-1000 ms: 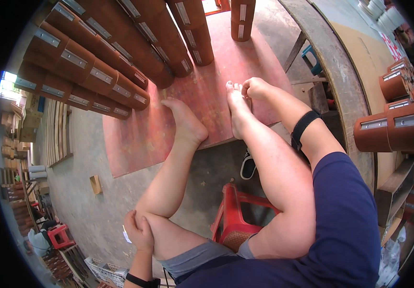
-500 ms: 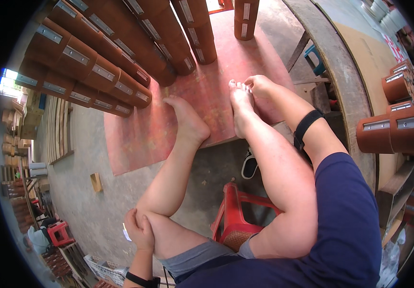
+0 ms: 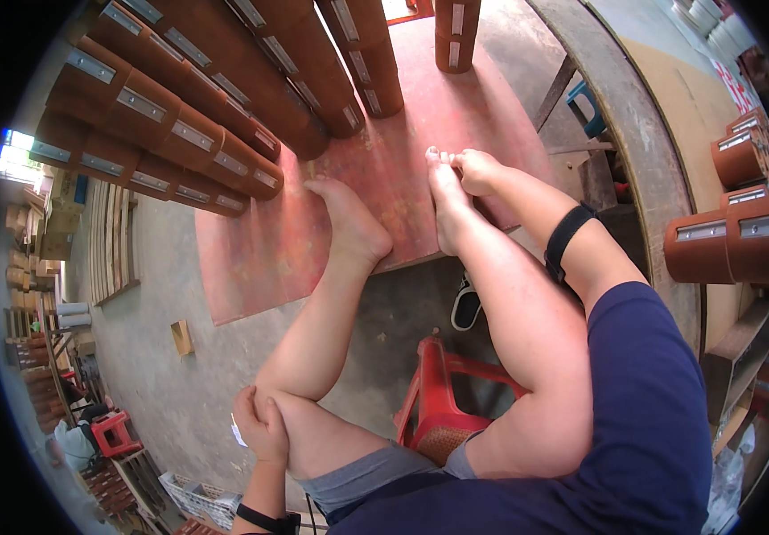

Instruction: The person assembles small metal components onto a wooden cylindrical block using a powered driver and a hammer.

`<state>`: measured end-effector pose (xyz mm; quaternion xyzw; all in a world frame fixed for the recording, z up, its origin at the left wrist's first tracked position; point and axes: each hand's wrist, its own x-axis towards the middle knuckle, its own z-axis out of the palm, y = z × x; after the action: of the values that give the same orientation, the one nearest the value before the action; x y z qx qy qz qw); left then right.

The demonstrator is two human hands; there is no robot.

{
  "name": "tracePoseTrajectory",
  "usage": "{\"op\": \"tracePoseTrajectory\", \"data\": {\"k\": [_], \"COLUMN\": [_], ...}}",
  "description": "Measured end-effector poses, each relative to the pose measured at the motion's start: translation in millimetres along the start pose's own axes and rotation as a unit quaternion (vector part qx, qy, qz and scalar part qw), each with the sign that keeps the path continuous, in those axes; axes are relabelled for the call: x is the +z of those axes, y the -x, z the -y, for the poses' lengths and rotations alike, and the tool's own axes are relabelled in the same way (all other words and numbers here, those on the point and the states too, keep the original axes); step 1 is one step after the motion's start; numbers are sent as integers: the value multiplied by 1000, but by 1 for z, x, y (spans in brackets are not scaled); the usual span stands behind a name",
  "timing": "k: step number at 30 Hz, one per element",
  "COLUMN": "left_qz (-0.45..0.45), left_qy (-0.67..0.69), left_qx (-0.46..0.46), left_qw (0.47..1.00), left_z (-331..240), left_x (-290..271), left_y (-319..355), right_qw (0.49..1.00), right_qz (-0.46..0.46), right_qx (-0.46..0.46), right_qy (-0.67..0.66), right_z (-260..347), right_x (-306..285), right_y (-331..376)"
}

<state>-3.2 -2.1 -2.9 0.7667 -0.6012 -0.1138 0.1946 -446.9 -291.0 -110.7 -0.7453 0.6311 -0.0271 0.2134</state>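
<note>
My left hand (image 3: 262,428) rests over my bent left knee (image 3: 288,406), its fingers laid along the side of it. A small white slip (image 3: 238,432) shows beside that hand; whether the hand holds it I cannot tell. Out at the end of my right leg, my right hand (image 3: 479,172) has its fingers closed round the toes of my bare right foot (image 3: 448,183). Both feet are up on a reddish board (image 3: 268,267), the left foot (image 3: 349,223) lying on its side.
Stacks of brown cylinders with metal strips (image 3: 193,134) stand on the board's far left, and one more stack (image 3: 456,40) farther right. Below me is a red plastic stool (image 3: 438,401), with a dark shoe (image 3: 465,308) on the floor. More brown cylinders (image 3: 736,241) sit at right.
My right hand has shifted slightly, its fingers now curled more tightly round the toes. My left hand stays on the knee.
</note>
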Motion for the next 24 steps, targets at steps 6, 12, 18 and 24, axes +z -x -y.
{"op": "tracePoseTrajectory", "data": {"k": [6, 12, 18, 24], "left_qz": [5, 4, 28, 14], "left_qy": [-6, -9, 7, 54], "left_qx": [4, 2, 2, -88], "left_qw": [1000, 1000, 1000, 995], "left_z": [2, 2, 7, 6], "left_x": [0, -1, 6, -26], "left_y": [0, 1, -2, 3], "right_qw": [969, 995, 981, 998], "right_qz": [159, -94, 105, 49], "right_qx": [92, 9, 77, -36], "right_qy": [-168, -25, -145, -16], "right_z": [-4, -1, -29, 26], "right_x": [-25, 12, -18, 7], "right_y": [-5, -5, -9, -16]}}
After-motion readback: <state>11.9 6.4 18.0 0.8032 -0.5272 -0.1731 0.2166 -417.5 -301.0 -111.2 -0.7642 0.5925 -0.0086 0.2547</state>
